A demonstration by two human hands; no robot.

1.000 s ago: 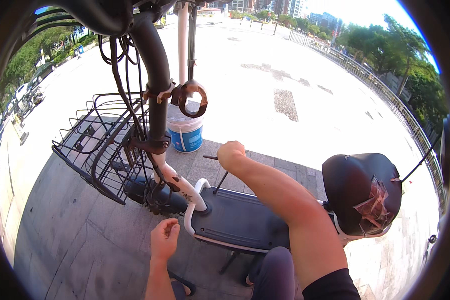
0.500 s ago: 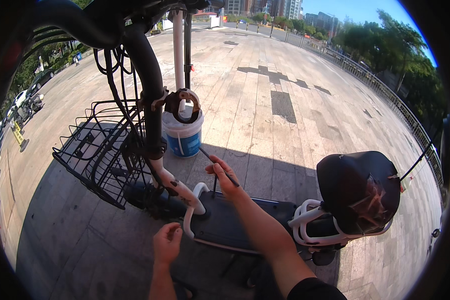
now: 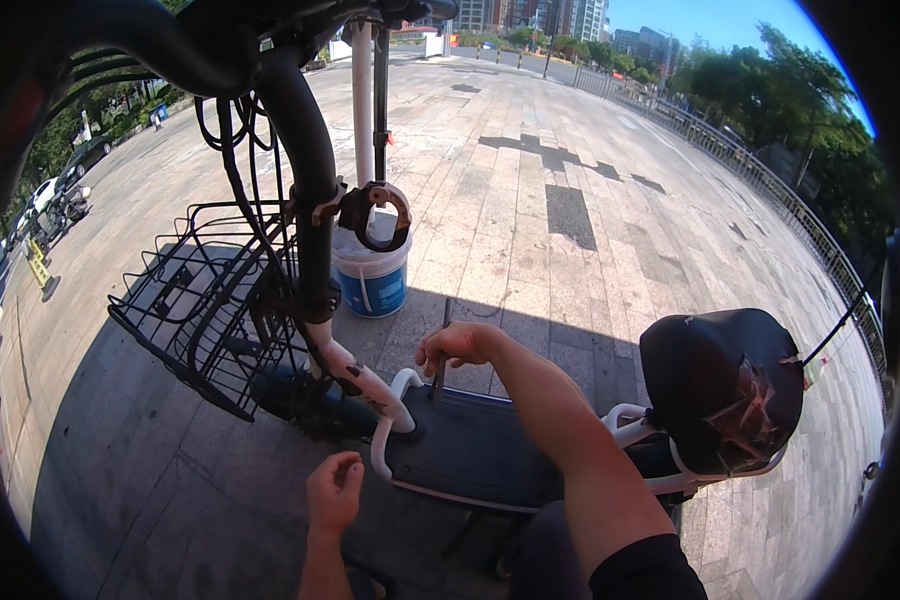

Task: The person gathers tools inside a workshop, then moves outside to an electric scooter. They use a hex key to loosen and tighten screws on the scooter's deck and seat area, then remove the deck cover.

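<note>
My right hand (image 3: 455,345) is closed around a dark T-handle wrench (image 3: 448,312), its bar pointing up past the fingers and down below them. The hand is above the front end of the scooter's black footboard (image 3: 485,440); the wrench's lower tip is too unclear to place. Low in the view, my left hand (image 3: 334,492) hangs beside the footboard's near white rail (image 3: 380,450), fingers curled in and nothing visible in them. The scooter's scuffed white frame tube (image 3: 365,388) rises to a black steering column (image 3: 310,170), which carries a brown ring-shaped clamp (image 3: 385,215).
A black wire basket (image 3: 195,310) juts out at left. Behind the column stands a white-and-blue bucket (image 3: 370,280) beside a white pole (image 3: 363,110). The black seat (image 3: 720,385), its cover torn, is at right. A metal railing (image 3: 760,170) borders the paved ground.
My right hand has turned, palm now downward, swinging the wrench's bar from a slant to nearly upright. The right elbow has lifted outward. My left hand has stayed put.
</note>
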